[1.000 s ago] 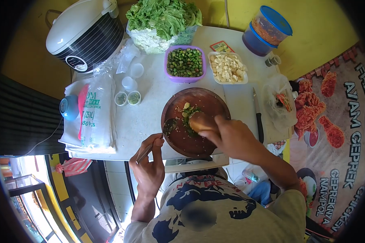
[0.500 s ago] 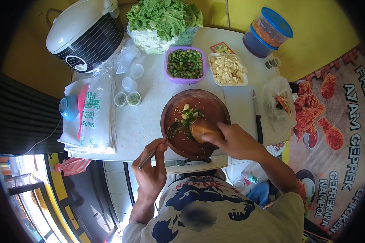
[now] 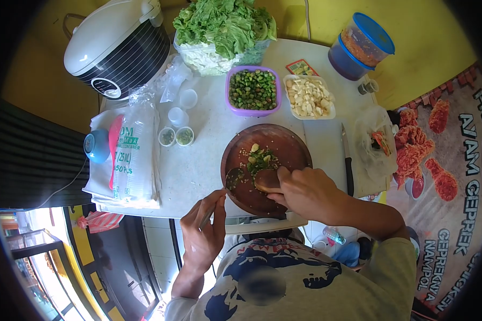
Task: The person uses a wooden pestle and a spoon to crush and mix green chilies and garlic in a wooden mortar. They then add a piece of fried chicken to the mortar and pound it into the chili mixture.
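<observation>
A round wooden mortar [image 3: 292, 144] stands near the table's front edge, with chopped green chillies [image 3: 261, 159] and pale garlic pieces in it. My right hand [image 3: 308, 195] grips a wooden pestle [image 3: 268, 181], whose head rests on the mortar's floor beside the chillies. On the mortar's left side, my left hand [image 3: 204, 224] pinches the handle of a metal spoon [image 3: 233, 178]; the spoon's bowl lies inside the left rim. Behind the mortar are a purple tub of green chillies [image 3: 253, 90] and a white tray of peeled garlic [image 3: 309, 97].
A knife [image 3: 348, 160] and a plastic bag [image 3: 372, 142] lie at the right. Small plastic cups [image 3: 178, 116], a packet of clear bags [image 3: 131, 160] and a rice cooker [image 3: 118, 48] are at the left. Lettuce [image 3: 222, 29] and stacked tubs [image 3: 361, 45] stand at the back.
The whole view has shifted slightly, so the table appears lower and further right. The pestle has moved over the mortar's floor, and more of the chillies shows behind it. Both hands keep their tools.
</observation>
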Demonstrator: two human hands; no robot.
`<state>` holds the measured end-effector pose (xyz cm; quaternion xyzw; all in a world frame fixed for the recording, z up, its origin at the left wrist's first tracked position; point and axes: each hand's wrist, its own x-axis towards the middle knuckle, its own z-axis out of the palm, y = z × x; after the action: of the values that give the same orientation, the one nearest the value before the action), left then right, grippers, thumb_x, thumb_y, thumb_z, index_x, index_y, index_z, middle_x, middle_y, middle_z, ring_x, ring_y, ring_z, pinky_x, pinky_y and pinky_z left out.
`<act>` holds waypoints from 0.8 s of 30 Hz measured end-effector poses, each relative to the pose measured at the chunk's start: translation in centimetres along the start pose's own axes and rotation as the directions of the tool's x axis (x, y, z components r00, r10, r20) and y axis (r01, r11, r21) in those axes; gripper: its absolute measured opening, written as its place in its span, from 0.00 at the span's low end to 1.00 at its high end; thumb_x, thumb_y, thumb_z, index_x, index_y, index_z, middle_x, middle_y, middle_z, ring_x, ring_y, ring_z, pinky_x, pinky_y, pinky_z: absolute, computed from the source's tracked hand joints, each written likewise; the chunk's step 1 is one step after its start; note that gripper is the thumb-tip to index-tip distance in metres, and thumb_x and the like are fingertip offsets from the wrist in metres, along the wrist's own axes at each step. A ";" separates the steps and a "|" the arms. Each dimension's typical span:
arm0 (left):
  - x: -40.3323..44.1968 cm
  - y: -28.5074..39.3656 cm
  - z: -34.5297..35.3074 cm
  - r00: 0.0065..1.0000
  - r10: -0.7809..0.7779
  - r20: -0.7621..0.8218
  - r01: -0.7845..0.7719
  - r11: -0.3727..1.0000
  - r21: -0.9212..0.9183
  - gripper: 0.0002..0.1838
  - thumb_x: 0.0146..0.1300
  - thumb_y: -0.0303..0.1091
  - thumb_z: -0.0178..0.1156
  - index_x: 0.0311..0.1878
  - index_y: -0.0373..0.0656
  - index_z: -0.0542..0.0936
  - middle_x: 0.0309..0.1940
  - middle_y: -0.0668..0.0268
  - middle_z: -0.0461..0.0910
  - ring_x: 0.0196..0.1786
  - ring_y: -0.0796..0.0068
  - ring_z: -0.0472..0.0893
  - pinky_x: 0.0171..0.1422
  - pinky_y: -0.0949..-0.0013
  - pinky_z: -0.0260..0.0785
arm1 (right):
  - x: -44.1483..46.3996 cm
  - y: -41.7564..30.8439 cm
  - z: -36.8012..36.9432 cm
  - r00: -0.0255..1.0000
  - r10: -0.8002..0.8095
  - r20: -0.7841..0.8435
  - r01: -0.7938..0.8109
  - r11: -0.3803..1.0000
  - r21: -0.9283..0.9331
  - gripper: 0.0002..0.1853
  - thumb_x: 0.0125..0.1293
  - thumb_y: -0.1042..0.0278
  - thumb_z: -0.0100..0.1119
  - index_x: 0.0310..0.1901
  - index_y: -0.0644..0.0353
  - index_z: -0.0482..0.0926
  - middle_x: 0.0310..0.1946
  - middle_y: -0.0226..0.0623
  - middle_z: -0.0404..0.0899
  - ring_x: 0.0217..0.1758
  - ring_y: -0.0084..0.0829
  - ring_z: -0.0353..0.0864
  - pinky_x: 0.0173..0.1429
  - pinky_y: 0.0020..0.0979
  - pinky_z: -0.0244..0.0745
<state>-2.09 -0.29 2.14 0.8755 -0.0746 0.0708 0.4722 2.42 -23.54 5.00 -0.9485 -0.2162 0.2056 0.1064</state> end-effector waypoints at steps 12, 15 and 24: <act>0.6 -0.9 1.7 0.983 0.137 -0.124 -0.134 0.990 0.037 0.08 0.66 0.19 0.66 0.48 0.35 0.83 0.35 0.51 0.88 0.36 0.59 0.90 0.39 0.66 0.80 | 0.3 3.4 0.4 0.999 0.024 -0.033 -0.017 0.976 0.217 0.31 0.75 0.42 0.57 0.40 0.74 0.77 0.25 0.57 0.81 0.29 0.55 0.85 0.36 0.46 0.79; 0.6 -1.1 2.1 0.989 0.079 -0.126 -0.079 0.997 -0.001 0.08 0.66 0.20 0.66 0.48 0.36 0.84 0.36 0.51 0.88 0.39 0.61 0.91 0.40 0.67 0.80 | -1.2 5.3 1.6 0.991 0.133 -0.006 -0.116 0.887 0.447 0.34 0.75 0.39 0.54 0.41 0.75 0.77 0.26 0.61 0.81 0.32 0.57 0.84 0.41 0.48 0.77; 0.2 -1.6 2.4 0.976 0.077 -0.201 -0.087 0.996 -0.038 0.08 0.66 0.21 0.68 0.48 0.36 0.84 0.36 0.54 0.89 0.41 0.65 0.91 0.42 0.67 0.80 | -1.2 1.0 1.5 0.990 0.143 -0.016 -0.131 0.941 0.312 0.36 0.76 0.38 0.50 0.43 0.78 0.76 0.22 0.61 0.80 0.30 0.60 0.85 0.38 0.51 0.80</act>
<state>-1.44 -1.42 -0.44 0.8488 -0.0645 0.1759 0.4944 1.15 -24.81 3.76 -0.9366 -0.1125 0.2258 0.2434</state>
